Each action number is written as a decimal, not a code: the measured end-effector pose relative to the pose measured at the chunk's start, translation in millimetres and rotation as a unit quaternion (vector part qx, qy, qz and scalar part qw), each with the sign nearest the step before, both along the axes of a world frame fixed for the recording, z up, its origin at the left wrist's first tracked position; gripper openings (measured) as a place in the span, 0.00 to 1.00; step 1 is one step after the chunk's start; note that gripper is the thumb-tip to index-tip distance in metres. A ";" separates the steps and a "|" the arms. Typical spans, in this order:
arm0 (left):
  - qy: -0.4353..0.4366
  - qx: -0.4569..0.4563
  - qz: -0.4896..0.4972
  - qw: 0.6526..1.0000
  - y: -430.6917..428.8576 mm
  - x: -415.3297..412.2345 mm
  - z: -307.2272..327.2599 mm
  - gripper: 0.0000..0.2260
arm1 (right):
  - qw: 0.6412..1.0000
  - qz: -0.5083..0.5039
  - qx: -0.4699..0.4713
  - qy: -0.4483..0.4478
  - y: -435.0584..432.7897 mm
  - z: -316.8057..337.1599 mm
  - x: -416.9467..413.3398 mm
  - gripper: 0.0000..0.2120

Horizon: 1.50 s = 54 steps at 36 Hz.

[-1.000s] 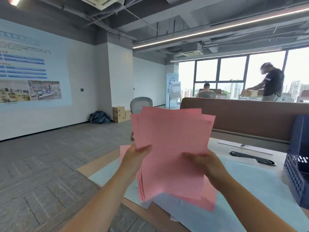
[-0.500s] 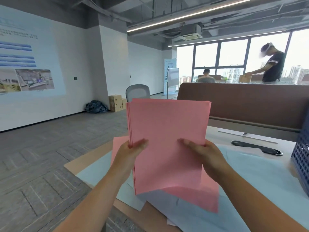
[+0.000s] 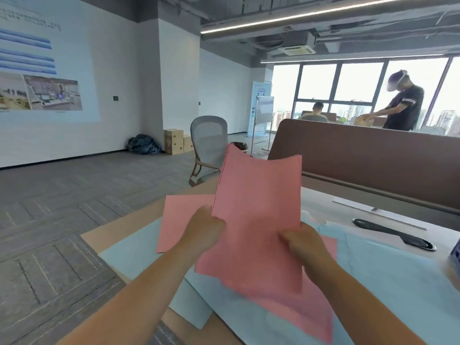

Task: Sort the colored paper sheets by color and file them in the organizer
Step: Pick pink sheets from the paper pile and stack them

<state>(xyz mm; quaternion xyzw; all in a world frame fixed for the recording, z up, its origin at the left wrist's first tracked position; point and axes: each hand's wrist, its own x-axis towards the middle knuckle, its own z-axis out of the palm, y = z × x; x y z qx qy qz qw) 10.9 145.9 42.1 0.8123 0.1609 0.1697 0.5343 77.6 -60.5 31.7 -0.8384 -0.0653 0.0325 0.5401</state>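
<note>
- Left hand (image 3: pixel 206 227) and right hand (image 3: pixel 305 242) each grip the side edges of one pink stack (image 3: pixel 258 207), held upright above the desk (image 3: pixel 119 225); sheet count cannot be told.
- One loose pink sheet (image 3: pixel 181 215) lies left of the stack, partly over blue sheets (image 3: pixel 398 282).
- Projected slide (image 3: pixel 37 70) on the wall: writing unreadable.

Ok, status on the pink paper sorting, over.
Left grip and right grip both pinch the pink stack, raised above the desk. Loose pink sheets and light blue sheets lie beneath. Organizer only a blurred blue edge, far right.
</note>
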 end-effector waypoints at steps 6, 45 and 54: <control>0.057 0.112 0.015 0.992 16.0 47.7 -26.2 0.06 | 0.994 -0.021 -0.104 -0.005 26.8 -14.6 34.1 0.06; 0.082 -0.036 0.016 0.996 27.3 7.1 -32.1 0.07 | 0.992 -0.064 0.031 0.107 -4.7 -21.7 2.3 0.05; 0.138 -0.013 -0.026 0.990 22.7 -8.4 -35.8 0.13 | 0.987 -0.064 -0.060 0.131 0.8 -28.3 -7.9 0.03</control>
